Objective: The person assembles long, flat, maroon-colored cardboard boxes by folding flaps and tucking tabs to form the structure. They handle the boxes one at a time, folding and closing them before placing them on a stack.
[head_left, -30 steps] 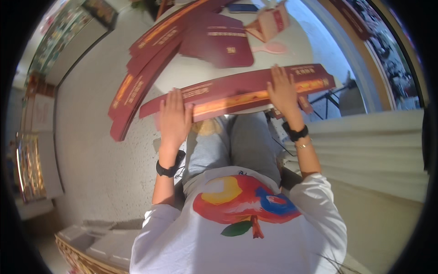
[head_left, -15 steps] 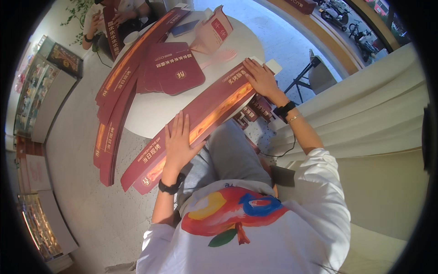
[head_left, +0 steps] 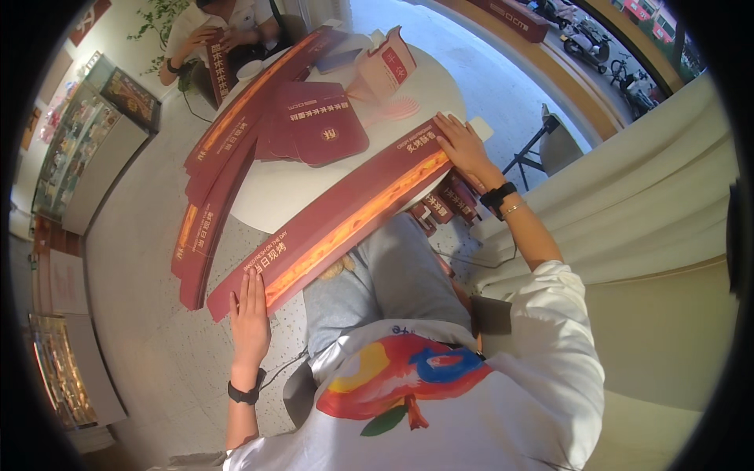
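A long, narrow maroon cardboard carton (head_left: 345,206), with an orange strip of printed food along it, lies slantwise across the near edge of the round white table (head_left: 263,196). Its near left end juts past the tabletop. My left hand (head_left: 250,318) rests on that end, its fingers stretched out along the card. My right hand (head_left: 469,149) lies over the far right end with extended fingers, next to a white end flap (head_left: 480,128). The undersides of both hands are hidden. Beyond the carton sit flat maroon card pieces (head_left: 330,129) with rounded corners.
More long maroon cartons (head_left: 224,157) are stacked at the table's left, overhanging it. A pink hairbrush (head_left: 397,108) and a pink-and-white bag (head_left: 385,67) lie farther back. Another person (head_left: 228,31) holds a maroon carton across the table. Folded cartons (head_left: 448,200) are below right.
My left hand has slid from the carton's middle to its near left end. The right hand stays at the far end. The orange strip along the carton now lies flatter and less covered.
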A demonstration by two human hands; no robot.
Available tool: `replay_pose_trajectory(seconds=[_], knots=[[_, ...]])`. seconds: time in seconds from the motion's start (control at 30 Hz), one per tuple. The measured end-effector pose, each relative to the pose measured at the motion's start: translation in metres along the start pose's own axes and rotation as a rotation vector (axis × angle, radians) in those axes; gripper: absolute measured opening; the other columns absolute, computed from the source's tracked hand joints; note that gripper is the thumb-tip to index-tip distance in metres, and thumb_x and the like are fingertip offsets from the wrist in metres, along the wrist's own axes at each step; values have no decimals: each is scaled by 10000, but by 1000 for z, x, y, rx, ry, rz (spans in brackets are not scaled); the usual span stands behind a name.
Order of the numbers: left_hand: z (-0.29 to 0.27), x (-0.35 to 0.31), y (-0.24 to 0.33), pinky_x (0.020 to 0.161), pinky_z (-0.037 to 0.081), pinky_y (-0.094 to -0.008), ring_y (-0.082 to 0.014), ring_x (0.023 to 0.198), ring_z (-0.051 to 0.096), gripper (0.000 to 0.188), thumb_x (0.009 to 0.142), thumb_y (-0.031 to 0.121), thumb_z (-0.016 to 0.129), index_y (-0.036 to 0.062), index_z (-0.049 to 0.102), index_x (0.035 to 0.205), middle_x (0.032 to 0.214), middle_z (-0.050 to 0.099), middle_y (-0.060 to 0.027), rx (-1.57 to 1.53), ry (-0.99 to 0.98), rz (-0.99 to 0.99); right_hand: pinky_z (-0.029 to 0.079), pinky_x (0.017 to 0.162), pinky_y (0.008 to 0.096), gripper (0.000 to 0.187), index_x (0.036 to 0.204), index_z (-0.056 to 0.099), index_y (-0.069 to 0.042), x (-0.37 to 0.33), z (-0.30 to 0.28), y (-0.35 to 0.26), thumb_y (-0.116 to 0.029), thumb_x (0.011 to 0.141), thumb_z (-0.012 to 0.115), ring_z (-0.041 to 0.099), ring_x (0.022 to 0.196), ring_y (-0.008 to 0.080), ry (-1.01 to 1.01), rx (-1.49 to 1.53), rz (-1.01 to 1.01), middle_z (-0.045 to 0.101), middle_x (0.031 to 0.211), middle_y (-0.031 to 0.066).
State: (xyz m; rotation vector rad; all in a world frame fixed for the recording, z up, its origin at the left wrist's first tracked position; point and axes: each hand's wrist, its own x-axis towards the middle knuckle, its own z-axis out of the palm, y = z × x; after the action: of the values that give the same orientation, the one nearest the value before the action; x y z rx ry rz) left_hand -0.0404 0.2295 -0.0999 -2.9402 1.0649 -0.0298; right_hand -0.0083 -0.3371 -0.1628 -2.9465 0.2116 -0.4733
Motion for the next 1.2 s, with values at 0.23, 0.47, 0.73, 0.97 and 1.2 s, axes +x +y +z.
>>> replay_pose_trajectory(seconds=[0.23, 0.47, 0.73, 0.97, 1.2], knots=[[-20, -9, -5, 1120, 229, -593, -398, 1451, 182, 1171, 616, 400, 852, 16, 201, 1511, 1569, 203, -195, -7, -161, -76, 220, 1160, 493, 526, 1449, 412, -139, 2, -4, -2, -384, 984, 423, 333, 1407, 282, 2, -36, -3, 380, 1522, 57], [-18, 100, 68, 1118, 263, -555, -383, 1380, 319, 1159, 634, 435, 842, 99, 193, 1532, 1481, 356, -201, -217, 126, 108, 263, 1131, 495, 426, 1326, 515, -48, -14, -35, -34, -300, 984, 478, 440, 1313, 339, 489, 201, 113, 538, 1350, 173], [-20, 161, 42, 888, 489, -420, -355, 1053, 602, 1161, 566, 334, 879, 38, 253, 1497, 1127, 609, -211, -309, -9, 71, 475, 856, 315, 327, 1090, 512, -46, -101, -19, -30, -363, 1019, 477, 605, 958, 171, 459, 1282, 542, 574, 1027, 67], [-39, 137, 48, 807, 532, -400, -333, 936, 681, 949, 536, 364, 908, 71, 479, 1330, 1008, 671, -200, -522, 35, -33, 450, 992, 355, 748, 1474, 200, -50, -75, -33, -88, -481, 965, 536, 532, 1202, 249, 227, 1596, 624, 445, 1367, 147], [-20, 70, 58, 844, 515, -432, -350, 1055, 591, 863, 545, 244, 902, 84, 496, 1289, 1156, 543, -148, -444, 148, -34, 475, 969, 413, 1092, 1507, -44, 7, -35, -52, -149, -332, 831, 744, 484, 1263, 292, 383, 1657, 566, 481, 1327, 185]])
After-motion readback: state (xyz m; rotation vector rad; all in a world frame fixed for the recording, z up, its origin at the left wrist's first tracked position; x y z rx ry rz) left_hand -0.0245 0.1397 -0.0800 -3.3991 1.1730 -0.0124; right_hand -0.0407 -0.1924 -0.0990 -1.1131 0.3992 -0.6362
